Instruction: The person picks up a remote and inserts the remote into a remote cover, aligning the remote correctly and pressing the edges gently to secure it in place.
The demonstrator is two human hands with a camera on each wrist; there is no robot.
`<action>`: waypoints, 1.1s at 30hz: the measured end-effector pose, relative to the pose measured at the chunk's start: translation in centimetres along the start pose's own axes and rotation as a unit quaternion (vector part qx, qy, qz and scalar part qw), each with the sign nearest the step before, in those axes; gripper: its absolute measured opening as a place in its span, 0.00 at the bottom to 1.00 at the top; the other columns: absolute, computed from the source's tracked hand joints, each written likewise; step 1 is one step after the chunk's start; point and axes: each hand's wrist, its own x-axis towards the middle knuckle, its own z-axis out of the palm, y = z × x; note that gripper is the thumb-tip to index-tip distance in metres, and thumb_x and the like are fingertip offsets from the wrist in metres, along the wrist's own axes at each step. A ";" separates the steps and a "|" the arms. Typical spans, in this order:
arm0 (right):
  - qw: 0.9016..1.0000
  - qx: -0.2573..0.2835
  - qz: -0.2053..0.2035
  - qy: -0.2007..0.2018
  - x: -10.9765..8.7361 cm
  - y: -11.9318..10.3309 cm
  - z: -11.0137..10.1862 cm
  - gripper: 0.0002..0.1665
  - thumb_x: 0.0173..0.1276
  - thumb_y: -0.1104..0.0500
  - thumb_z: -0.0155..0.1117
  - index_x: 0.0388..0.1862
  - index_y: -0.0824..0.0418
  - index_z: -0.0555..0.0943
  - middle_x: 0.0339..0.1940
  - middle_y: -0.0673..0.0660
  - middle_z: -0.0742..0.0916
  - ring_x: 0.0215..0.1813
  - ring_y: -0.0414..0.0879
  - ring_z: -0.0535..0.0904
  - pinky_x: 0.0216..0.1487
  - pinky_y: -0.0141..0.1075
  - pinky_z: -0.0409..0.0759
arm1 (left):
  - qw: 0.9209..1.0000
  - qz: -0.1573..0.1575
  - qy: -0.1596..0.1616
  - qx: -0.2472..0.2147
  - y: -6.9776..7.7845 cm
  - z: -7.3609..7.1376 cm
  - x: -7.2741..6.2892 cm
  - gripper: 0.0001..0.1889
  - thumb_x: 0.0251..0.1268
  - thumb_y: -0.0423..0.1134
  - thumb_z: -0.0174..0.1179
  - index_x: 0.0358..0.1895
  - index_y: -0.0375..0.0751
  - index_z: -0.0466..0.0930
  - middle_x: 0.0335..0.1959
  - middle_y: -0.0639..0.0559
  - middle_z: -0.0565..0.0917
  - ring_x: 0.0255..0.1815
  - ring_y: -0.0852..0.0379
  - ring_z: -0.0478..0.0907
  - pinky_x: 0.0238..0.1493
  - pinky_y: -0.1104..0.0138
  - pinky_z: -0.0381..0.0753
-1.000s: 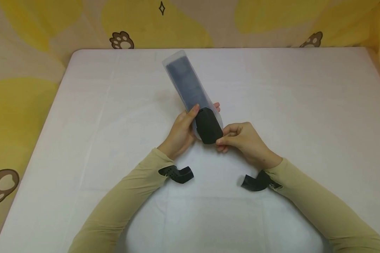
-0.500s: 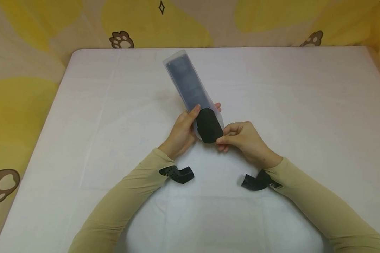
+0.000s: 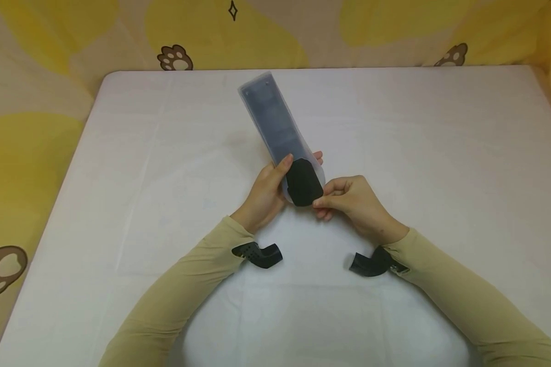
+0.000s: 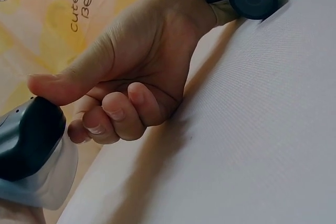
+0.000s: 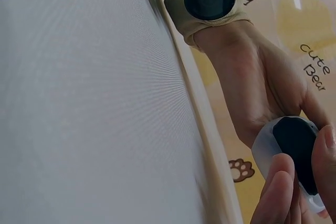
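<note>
A long translucent sleeve tilts up and leftward over the white table in the head view. Inside it sits a long, flat black object, bluish where seen through the sleeve and bare at its rounded near end. My left hand grips the sleeve from the left, thumb on top near the bare end, fingertips out on the far side. My right hand pinches the object's near corner; in the left wrist view its thumb presses the black end. The right wrist view shows that end between my right thumb and fingers.
The white-covered table spreads around both hands. A yellow patterned cloth stands behind and at the sides. Black curved camera mounts jut from both wrists above the tabletop.
The black object has slid deeper into the sleeve: its bluish part now reaches nearly to the far end, where two small dots show. Left hand and sleeve have shifted slightly right; the right hand stays about still.
</note>
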 end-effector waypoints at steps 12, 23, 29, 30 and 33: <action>1.000 -0.006 -0.004 0.005 0.0 0.0 0.1 0.06 0.56 0.73 0.66 0.26 0.72 0.77 0.18 0.59 0.85 0.20 0.46 0.81 0.25 0.36 0.82 | 0.999 -0.022 0.006 -0.042 -0.3 0.1 0.0 0.24 0.78 0.39 0.33 0.67 0.22 0.54 0.67 0.30 0.62 0.68 0.46 0.62 0.69 0.62 0.59; 1.000 0.012 -0.022 -0.015 -0.1 -0.2 0.6 0.07 0.58 0.70 0.67 0.25 0.69 0.78 0.20 0.60 0.84 0.21 0.47 0.79 0.27 0.37 0.81 | 0.996 -0.054 0.009 -0.077 0.1 -1.0 0.3 0.23 0.71 0.25 0.42 0.68 0.28 0.54 0.66 0.32 0.66 0.67 0.47 0.66 0.67 0.60 0.61; 0.992 0.088 -0.086 -0.012 -0.2 -0.1 0.4 0.04 0.62 0.70 0.63 0.28 0.69 0.80 0.20 0.57 0.83 0.23 0.44 0.79 0.27 0.33 0.79 | 0.994 -0.043 0.039 -0.096 0.4 -1.4 0.3 0.32 0.58 0.37 0.66 0.63 0.32 0.63 0.59 0.42 0.75 0.63 0.51 0.69 0.67 0.60 0.62; 0.990 0.102 -0.102 -0.005 -0.2 -0.1 0.4 0.04 0.62 0.70 0.64 0.28 0.69 0.79 0.20 0.56 0.83 0.23 0.44 0.79 0.27 0.33 0.79 | 0.993 -0.045 0.044 -0.099 0.4 -1.4 0.2 0.34 0.52 0.40 0.70 0.61 0.34 0.65 0.57 0.45 0.75 0.62 0.52 0.69 0.66 0.61 0.63; 0.981 0.127 -0.143 0.023 -0.1 0.0 0.5 0.04 0.60 0.70 0.66 0.29 0.69 0.79 0.20 0.56 0.83 0.24 0.44 0.79 0.28 0.32 0.79 | 0.992 -0.049 0.053 -0.102 0.5 -1.5 0.2 0.26 0.57 0.36 0.67 0.58 0.38 0.67 0.55 0.50 0.75 0.59 0.55 0.70 0.63 0.62 0.66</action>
